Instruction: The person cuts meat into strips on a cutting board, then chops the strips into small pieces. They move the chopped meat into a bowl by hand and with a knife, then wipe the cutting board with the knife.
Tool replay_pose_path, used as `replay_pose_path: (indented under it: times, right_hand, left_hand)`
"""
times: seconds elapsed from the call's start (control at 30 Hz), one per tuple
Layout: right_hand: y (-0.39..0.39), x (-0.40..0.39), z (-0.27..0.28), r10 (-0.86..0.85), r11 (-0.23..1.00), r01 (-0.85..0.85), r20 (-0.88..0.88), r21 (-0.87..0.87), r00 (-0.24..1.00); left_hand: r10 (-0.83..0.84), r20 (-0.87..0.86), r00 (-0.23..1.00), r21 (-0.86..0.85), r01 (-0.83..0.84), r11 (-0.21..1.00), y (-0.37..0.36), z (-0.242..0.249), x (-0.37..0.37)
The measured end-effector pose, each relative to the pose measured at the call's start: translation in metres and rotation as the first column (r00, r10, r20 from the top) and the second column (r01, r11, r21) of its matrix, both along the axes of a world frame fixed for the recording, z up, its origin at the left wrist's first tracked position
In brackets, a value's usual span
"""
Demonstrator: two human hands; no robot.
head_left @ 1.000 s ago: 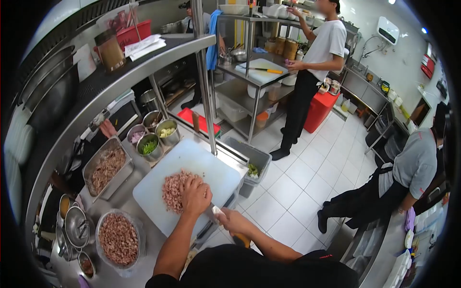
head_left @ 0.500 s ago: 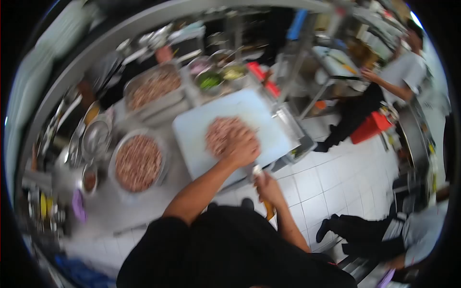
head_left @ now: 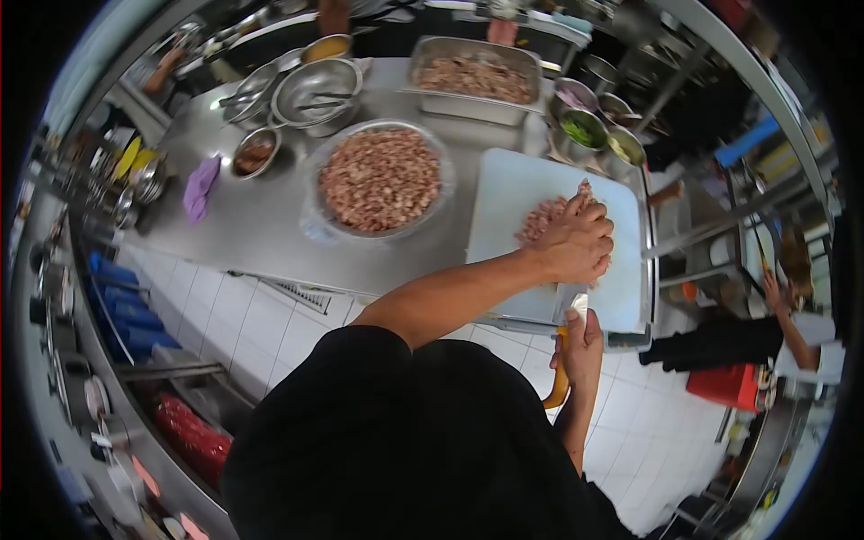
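Observation:
On a white cutting board (head_left: pixel 504 193) lies a heap of chopped raw meat (head_left: pixel 538 221). My left hand (head_left: pixel 576 241) is curled over the right part of the heap, with bits of meat showing past its fingers. My right hand (head_left: pixel 580 346) grips the yellow handle of a knife (head_left: pixel 572 301) at the board's near edge. Its blade points toward my left hand and partly disappears beneath it. Left of the board, a large bowl (head_left: pixel 326 219) lined with clear plastic is full of chopped meat.
Behind stands a deep metal tray (head_left: pixel 477 106) of meat. Small metal containers of cut vegetables (head_left: pixel 580 130) flank the board's far corner. Steel bowls (head_left: pixel 315 90) and a purple cloth (head_left: pixel 200 189) lie left. Another person's arm (head_left: pixel 792 328) shows at right.
The view has swung, so the board now sits further right and more of the left counter shows. My left hand has stayed on the meat; my right hand still holds the knife.

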State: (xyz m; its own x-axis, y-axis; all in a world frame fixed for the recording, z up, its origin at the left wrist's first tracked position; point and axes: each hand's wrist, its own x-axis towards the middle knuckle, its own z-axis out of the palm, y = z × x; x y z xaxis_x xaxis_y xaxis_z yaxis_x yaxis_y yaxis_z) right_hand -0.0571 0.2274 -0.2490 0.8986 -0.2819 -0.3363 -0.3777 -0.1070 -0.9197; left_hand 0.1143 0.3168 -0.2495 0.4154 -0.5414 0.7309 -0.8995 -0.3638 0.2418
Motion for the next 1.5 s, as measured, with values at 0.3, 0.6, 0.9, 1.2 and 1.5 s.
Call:
replay_pose_path:
  times: [0.3, 0.6, 0.9, 1.2, 1.5]
  right_hand:
    - [0.096, 0.094, 0.018, 0.504, 0.853, -0.495, 0.015, -0.166, 0.864]
    - [0.114, 0.101, 0.014, 0.701, 0.674, -0.715, -0.143, -0.185, 0.698]
    - [0.002, 0.015, 0.035, 0.192, 0.961, -0.224, -0.191, -0.164, 0.963]
    - [-0.152, 0.025, -0.009, -0.049, 0.532, -0.011, -0.043, -0.846, 0.998]
    - [-0.135, 0.087, -0.029, 0.143, 0.404, -0.148, -0.097, -0.903, 0.985]
  left_hand:
    - [0.528, 0.087, 0.845, -0.001, -0.529, 0.848, 0.172, 0.004, 0.036]
    - [0.663, -0.111, 0.741, 0.208, -0.635, 0.744, 0.274, -0.033, 0.069]
    - [0.687, -0.149, 0.711, 0.589, -0.494, 0.639, 0.242, -0.045, 0.092]
    - [0.594, -0.474, 0.65, 0.288, -0.523, 0.802, 0.263, -0.002, 0.071]
    - [0.496, -0.671, 0.551, -0.001, -0.67, 0.742, 0.299, -0.009, 0.099]
